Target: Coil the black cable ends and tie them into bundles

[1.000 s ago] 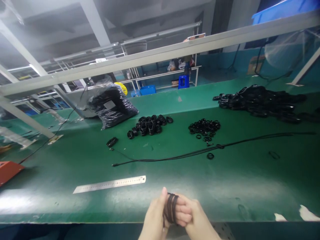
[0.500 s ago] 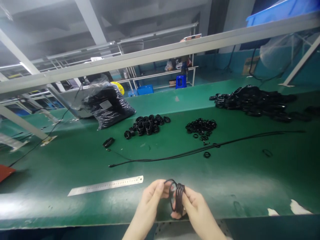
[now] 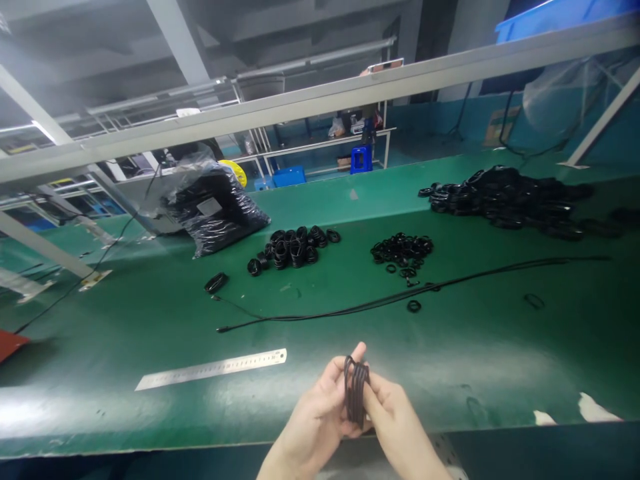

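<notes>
Seen from the head, both hands are up at the near edge of the green table (image 3: pixel 465 360), and between them is a small black coil (image 3: pixel 355 393). The right hand (image 3: pixel 397 417) holds it from the right, with its thumb pressed on the side. The left hand (image 3: pixel 315 420) curls around the other side and grips it too, though some of its fingers are hidden behind the loops.

Half a second ago, one loop stuck out from the rest, with a gap between. Now the left hand is closer to the right, and that loop sits right next to the others. So the coil looks more like one neat bundle, I think. I can't see where its cable ends are.

The things on the table look the same as they did then. The ruler (image 3: pixel 215 370) lies to the left of the hands. Past them is a long black cable (image 3: pixel 340 312). Behind that sit a bunch of coils (image 3: pixel 295 248), a pile of little rings (image 3: pixel 403 250) and, far right, a big dark heap (image 3: pixel 505 197).
</notes>
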`<state>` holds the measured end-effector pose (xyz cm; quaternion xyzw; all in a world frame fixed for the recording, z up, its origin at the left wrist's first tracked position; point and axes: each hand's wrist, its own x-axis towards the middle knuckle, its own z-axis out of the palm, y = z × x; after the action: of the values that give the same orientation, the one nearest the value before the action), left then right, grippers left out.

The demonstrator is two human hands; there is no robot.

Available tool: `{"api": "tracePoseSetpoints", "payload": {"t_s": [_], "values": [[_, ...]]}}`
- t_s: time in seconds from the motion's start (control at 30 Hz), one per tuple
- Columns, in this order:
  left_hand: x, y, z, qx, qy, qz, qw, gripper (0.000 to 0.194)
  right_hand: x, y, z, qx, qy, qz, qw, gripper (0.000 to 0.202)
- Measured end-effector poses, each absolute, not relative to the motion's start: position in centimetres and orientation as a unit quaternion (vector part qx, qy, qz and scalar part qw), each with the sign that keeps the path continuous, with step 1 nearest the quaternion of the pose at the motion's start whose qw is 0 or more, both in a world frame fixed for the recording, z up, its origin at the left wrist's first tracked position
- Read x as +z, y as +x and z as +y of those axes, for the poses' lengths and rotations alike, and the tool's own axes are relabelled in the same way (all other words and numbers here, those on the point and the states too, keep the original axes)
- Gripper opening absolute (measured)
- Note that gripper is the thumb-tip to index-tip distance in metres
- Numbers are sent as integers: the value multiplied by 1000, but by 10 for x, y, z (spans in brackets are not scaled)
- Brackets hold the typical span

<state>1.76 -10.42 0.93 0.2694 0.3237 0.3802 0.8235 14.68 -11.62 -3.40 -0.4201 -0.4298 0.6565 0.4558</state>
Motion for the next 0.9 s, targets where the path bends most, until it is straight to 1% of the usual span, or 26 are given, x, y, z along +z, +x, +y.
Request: {"api": "tracePoseSetpoints", "payload": {"t_s": [0.1, 0.17, 0.23, 0.33, 0.47, 0.6, 0.67, 0.73, 0.8, 0.9], "values": [[7, 17, -106, 396, 298, 358, 791, 31, -31, 148, -117, 638, -434, -449, 451, 64], [4, 16, -109, 415, 323, 399, 751, 31, -29, 149, -117, 628, -446, -457, 445, 63], [0, 16, -111, 432, 329, 419, 728, 38, -28, 148, -118, 611, -456, -472, 442, 62], [-6, 17, -114, 465, 302, 381, 740, 60, -27, 149, -118, 560, -485, -507, 441, 60], [-24, 20, -106, 494, 328, 365, 718, 58, -25, 149, -119, 517, -516, -524, 437, 59], [-55, 24, -94, 499, 382, 371, 684, 68, -25, 150, -118, 547, -504, -513, 429, 60], [-65, 27, -94, 499, 404, 362, 675, 68, -28, 149, -118, 565, -493, -514, 416, 61], [-64, 29, -99, 510, 433, 353, 654, 65, -30, 149, -118, 559, -495, -523, 411, 61], [-52, 30, -109, 508, 469, 361, 626, 59, -30, 149, -119, 528, -511, -537, 414, 61], [-25, 29, -121, 461, 520, 412, 590, 47, -28, 149, -122, 477, -524, -569, 418, 58]]}}
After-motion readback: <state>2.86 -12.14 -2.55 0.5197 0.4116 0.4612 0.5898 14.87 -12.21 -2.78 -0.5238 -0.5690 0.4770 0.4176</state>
